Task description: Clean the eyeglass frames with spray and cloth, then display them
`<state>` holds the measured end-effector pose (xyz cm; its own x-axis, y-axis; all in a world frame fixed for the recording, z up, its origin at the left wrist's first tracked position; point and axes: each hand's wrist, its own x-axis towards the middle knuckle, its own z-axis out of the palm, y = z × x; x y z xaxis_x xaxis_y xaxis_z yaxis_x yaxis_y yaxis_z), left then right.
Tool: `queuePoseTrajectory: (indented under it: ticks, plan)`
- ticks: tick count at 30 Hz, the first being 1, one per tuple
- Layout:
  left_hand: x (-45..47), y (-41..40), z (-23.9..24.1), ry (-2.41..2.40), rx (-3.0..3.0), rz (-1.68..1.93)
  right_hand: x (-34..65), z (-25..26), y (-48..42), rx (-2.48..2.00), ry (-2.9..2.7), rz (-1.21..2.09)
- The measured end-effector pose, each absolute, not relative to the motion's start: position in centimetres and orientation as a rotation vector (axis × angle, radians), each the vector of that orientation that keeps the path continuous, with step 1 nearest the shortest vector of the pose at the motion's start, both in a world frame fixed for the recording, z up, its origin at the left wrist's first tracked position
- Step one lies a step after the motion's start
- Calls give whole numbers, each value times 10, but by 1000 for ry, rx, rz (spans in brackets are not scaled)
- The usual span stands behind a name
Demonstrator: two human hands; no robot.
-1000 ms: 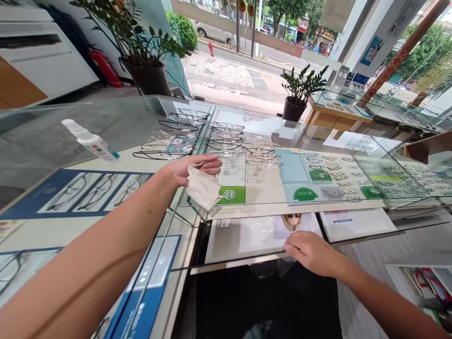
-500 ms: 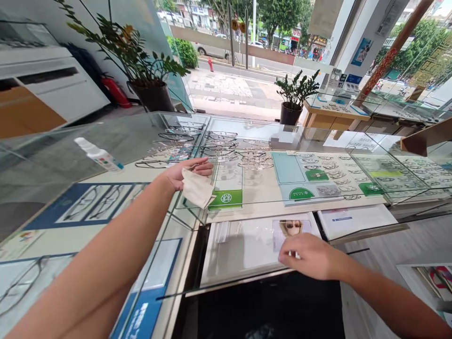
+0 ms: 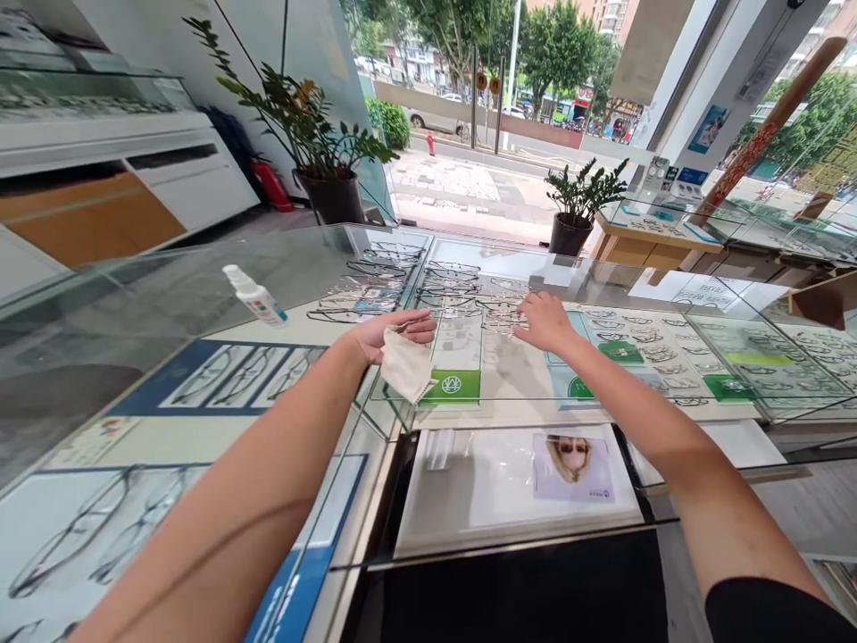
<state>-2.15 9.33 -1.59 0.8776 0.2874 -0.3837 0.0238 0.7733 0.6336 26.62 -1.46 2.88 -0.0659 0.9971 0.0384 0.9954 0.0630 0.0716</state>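
My left hand [image 3: 395, 335] rests over the glass countertop, its fingers closed on a cream cleaning cloth [image 3: 407, 366] that hangs down toward the counter's front edge. Reaching across the counter, my right hand [image 3: 545, 321] has its thumb and fingers apart at the right end of a pair of eyeglasses [image 3: 499, 308]. The fingertips overlap the frames; whether they touch is hard to see. More eyeglasses [image 3: 452, 277] lie in rows between and beyond the hands. To the left of my left hand, a white spray bottle [image 3: 254, 296] stands on the glass.
Below the glass are display cards with eyeglasses [image 3: 247, 375] and a green card [image 3: 452, 386]. An open drawer [image 3: 482, 518] juts out in front, holding a photo card [image 3: 572, 466]. Potted plants [image 3: 331, 192] stand behind the counter, near the window.
My right hand has moved from above the drawer, forward and up to the eyeglasses on the counter. My left hand keeps the cloth in place. The view has shifted slightly.
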Motion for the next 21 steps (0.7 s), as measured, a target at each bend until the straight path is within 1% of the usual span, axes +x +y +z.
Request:
queuePoseTrajectory:
  ticks: [5,15,18,21]
  plan:
    - [-21,93,-16,470,662,138,265,26,-2,2091,2223,155]
    - [-19,85,-6,637,702,196,254,28,2,2135,2189,131]
    - [-24,90,-11,579,752,188,254,38,-9,2145,2193,109]
    - [-29,100,-21,423,801,127,258,60,-34,2141,2278,27]
